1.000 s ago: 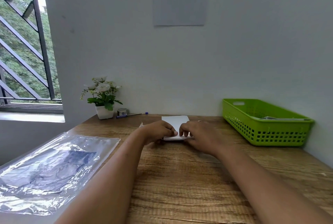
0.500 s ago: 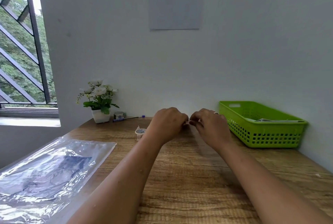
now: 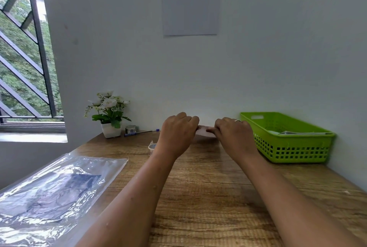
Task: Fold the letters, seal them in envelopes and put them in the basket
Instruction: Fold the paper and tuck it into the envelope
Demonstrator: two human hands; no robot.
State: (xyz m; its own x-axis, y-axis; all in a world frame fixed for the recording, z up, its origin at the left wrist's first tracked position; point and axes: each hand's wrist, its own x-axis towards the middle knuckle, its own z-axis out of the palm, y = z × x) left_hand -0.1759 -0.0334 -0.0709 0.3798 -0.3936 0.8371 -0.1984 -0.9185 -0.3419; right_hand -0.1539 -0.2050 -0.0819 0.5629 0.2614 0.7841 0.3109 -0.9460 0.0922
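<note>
Head view: left hand (image 3: 176,133), right hand (image 3: 232,135) knuckles-up, fingers (image 3: 191,120) pinched on ends of letter (image 3: 205,130).

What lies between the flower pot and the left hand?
Head view: a small roll and a pen near the flower pot, plus a clear tape roll beside the left hand.

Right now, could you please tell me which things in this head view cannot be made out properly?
Paper: head view; left hand and right hand pinch it and cover most of it, so letter or envelope is unclear.
Basket contents: head view; its wall hides all but a pale top edge.
Wall notice: head view; print too small, top cut by the frame.
Plastic bag: head view; glare blurs the dark contents, left edge cuts it.
</note>
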